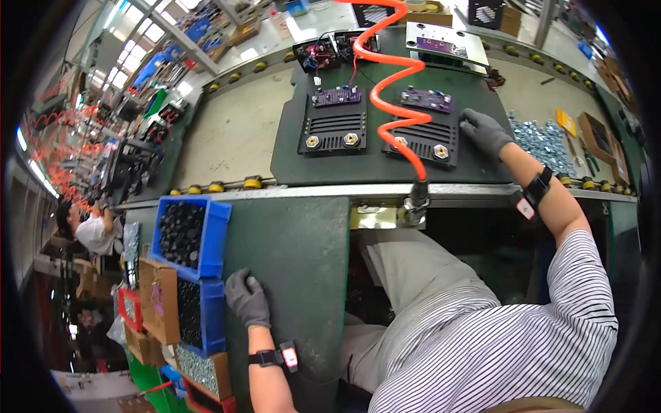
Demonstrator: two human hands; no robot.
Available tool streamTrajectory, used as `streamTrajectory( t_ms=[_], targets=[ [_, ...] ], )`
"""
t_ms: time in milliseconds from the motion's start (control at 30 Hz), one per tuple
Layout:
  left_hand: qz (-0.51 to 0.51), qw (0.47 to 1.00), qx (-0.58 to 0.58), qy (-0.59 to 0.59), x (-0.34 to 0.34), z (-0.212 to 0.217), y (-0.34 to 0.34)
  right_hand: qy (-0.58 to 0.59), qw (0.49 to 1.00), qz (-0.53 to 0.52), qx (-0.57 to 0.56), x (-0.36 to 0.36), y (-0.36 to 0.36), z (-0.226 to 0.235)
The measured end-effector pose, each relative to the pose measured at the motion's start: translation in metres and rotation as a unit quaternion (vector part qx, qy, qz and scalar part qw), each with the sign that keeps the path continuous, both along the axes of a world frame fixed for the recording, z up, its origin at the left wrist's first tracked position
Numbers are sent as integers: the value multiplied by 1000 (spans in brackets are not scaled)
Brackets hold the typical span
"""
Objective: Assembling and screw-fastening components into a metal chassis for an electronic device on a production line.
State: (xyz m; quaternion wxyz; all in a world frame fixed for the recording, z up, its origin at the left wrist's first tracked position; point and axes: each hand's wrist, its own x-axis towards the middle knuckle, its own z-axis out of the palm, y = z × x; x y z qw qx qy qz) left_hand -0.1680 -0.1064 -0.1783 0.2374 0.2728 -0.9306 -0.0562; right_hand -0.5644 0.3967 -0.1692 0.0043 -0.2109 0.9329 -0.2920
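Note:
My right hand [484, 132], in a grey glove, is at the right edge of a black slotted panel [420, 141]; its bent fingers look apart, with nothing visible in them. That panel has brass-coloured round fittings and a purple circuit board [427, 100] at its far end. To its left lies a similar black panel [334, 131] with another purple circuit board [337, 96]. My left hand [248, 299], also gloved, is beside a blue bin of small black parts [200, 313]. Its thumb stands apart from the fingers, and no held thing shows.
An orange coiled hose [403, 65] hangs over the right panel, ending at a metal fitting [416, 203] by the bench edge. Another blue bin [215, 237] holds black knobs. Silvery hardware [540, 144] lies at right. A co-worker [96, 230] is far left.

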Motion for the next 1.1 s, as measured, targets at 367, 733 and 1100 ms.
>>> streamTrajectory(
  t_ms=[367, 733, 1100],
  targets=[
    [23, 999, 28, -6, 1, 3, 2, 170, 958, 202, 115, 2, -132, -6],
    [23, 1000, 9, -14, 2, 5, 2, 110, 973, 172, 104, 5, -145, -2],
    [-16, 994, -48, -93, 5, 89, -12, -226, 922, 90, -300, -25, -66, -48]
  ],
)
